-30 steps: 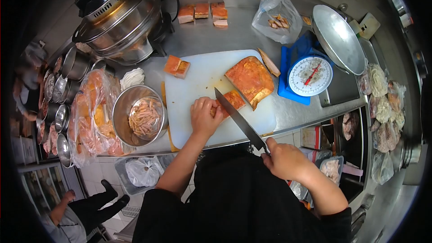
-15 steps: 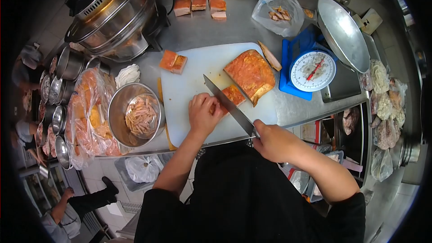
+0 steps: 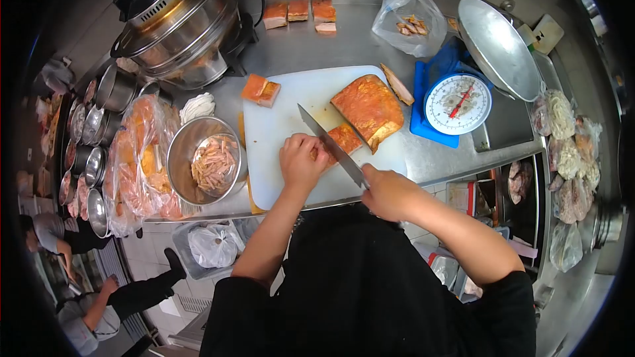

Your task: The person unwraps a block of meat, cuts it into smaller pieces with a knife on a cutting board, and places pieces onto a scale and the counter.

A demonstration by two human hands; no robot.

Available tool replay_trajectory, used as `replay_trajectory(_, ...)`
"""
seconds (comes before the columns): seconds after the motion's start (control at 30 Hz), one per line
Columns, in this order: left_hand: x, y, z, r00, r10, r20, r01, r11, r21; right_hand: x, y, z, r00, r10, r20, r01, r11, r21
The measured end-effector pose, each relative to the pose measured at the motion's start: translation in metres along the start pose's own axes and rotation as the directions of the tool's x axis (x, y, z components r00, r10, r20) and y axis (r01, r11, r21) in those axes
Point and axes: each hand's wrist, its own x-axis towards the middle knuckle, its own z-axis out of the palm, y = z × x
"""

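Holding the strip (image 3: 346,135) of meat down on the white board (image 3: 274,125) with the left hand (image 3: 301,160). Curling those fingers in over the near left end of the strip, hiding part of it. Pointing the fingertips right, just beside the knife (image 3: 336,150), with more of the strip showing past the blade on the right. Gripping the knife by its handle in the right hand (image 3: 385,192), with fingers closed around it. Laying the blade slantwise over the strip, tip far and left, handle near and right. Holding the left arm stretched far and a bit right, back of the hand up. Holding the right arm out from the near right, slanting far and left. Working with the big slab (image 3: 368,109) just beside the strip, to the far right. Having a thin slice (image 3: 397,84) just right of the slab, and a small block (image 3: 260,90) at the far left corner of the board. Working between a bowl (image 3: 180,165) of cut meat (image 3: 215,165) on the left and a blue scale (image 3: 458,104) on the right.
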Motion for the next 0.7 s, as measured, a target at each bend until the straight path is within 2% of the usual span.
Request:
replay_trajectory(0.13, 0.000, -0.001, 0.001, 1.000, -0.026, 0.014, 0.026, 1.000, 0.013, -0.021, 0.021, 0.006, 1.000, -0.015, 0.021, 0.015, 1.000, -0.016)
replay_trajectory(0.23, 0.001, -0.006, 0.002, 0.997, -0.035, 0.075, 0.036, 0.999, -0.015, 0.001, 0.029, 0.021, 0.999, -0.048, -0.015, 0.048, 0.999, 0.023)
replay_trajectory(0.33, 0.003, -0.006, 0.000, 0.996, -0.047, 0.074, 0.047, 0.999, -0.006, 0.019, 0.027, 0.032, 0.997, -0.039, -0.070, 0.038, 0.999, -0.008)
replay_trajectory(0.57, 0.004, -0.008, 0.002, 0.998, -0.018, 0.065, 0.019, 1.000, -0.015, 0.023, 0.030, 0.034, 0.998, -0.035, -0.051, 0.035, 0.999, -0.014)
replay_trajectory(0.7, 0.003, -0.005, 0.002, 0.999, -0.009, 0.031, 0.010, 1.000, -0.013, 0.044, 0.037, 0.049, 0.995, -0.011, -0.104, 0.009, 1.000, -0.015)
